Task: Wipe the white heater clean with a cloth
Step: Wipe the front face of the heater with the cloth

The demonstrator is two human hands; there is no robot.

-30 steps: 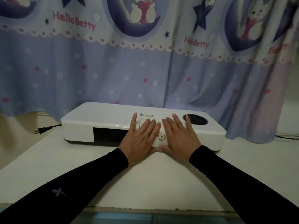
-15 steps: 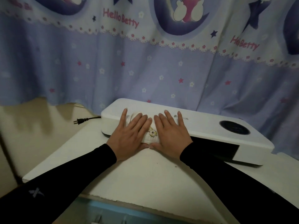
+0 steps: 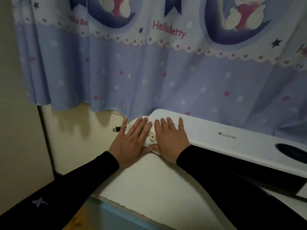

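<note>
Hands flat and fingers spread, the left hand [image 3: 131,143] and right hand [image 3: 171,140] press a small white printed cloth [image 3: 152,137] onto the left end of the long white plastic heater [image 3: 232,128] at the far edge of the pale surface [image 3: 157,180].

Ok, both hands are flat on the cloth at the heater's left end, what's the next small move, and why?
Probably slide the cloth to the right along the heater top, with both hands flat. The left hand and right hand press it at the very left corner, so leftward there is nothing more to wipe, while the top toward the logo lies bare.
</note>
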